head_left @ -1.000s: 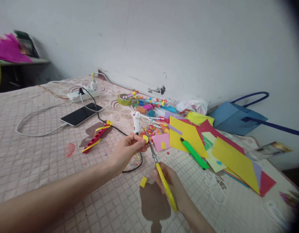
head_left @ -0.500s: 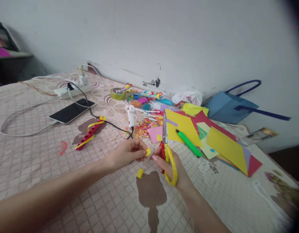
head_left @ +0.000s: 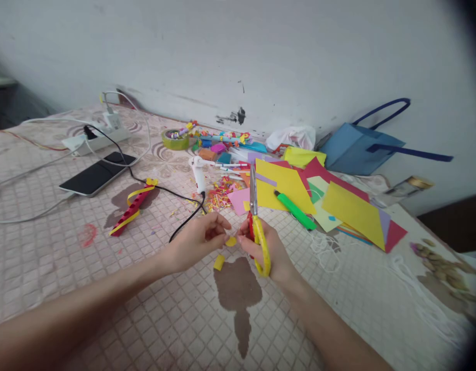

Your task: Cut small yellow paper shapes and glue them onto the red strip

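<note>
White wall (head_left: 176,51), marked black low down; patterned cloth (head_left: 160,319) on the table below. Left hand (head_left: 197,239): thumb and fingers drawn close, seeming to pinch one edge of a small yellow piece (head_left: 231,241), which sits between the two hands. Right hand (head_left: 277,257): wrapped about scissors (head_left: 254,206), one loop yellow, one red, blades pointing toward the wall; its fingertips just beside the piece, contact impossible to tell. Yellow scrap (head_left: 219,263): on the cloth, near the left fingertips. Red strip (head_left: 139,201), with yellow ribbon: left side. Glue gun (head_left: 199,178): beyond the left hand, corded; bright clippings (head_left: 224,198) beside it. Green cutter (head_left: 295,210), coloured sheets (head_left: 350,211): beyond the right hand; white string (head_left: 326,252) nearer. Phone (head_left: 99,174), power strip (head_left: 116,137): far left. Blue bag (head_left: 354,149): far right, near the wall. Step in hand, as judged: handling the small piece, scissors idle. Next move, as judged, calls for a firm pinch at the edge, blades clear of the fingertips.
</note>
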A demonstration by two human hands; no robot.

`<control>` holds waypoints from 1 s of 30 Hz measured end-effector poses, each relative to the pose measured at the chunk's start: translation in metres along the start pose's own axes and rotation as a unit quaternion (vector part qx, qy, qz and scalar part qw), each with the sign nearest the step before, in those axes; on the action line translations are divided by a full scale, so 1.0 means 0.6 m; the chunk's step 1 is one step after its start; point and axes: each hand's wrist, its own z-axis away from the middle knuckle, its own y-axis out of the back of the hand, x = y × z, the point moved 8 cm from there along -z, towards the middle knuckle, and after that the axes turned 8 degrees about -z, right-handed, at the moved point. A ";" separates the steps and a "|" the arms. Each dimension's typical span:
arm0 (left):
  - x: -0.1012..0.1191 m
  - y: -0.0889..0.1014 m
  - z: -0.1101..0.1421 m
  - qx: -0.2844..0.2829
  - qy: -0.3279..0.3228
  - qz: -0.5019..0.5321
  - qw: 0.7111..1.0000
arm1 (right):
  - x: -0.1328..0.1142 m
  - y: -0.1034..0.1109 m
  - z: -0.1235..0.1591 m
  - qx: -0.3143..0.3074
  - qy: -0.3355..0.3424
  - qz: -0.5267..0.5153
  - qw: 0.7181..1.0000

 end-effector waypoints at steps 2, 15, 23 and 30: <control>-0.007 -0.003 -0.002 -0.006 0.021 0.053 0.998 | 0.002 0.004 0.001 0.014 0.004 -0.009 1.000; -0.020 0.023 -0.007 0.044 0.089 0.201 0.975 | -0.009 -0.004 0.010 -0.014 0.026 0.022 0.999; 0.001 0.072 -0.010 0.117 0.054 0.251 0.959 | -0.001 -0.024 0.021 -0.075 0.031 0.133 0.988; 0.006 0.079 -0.009 0.132 0.037 0.263 0.955 | 0.010 -0.030 0.021 -0.096 0.022 0.143 0.985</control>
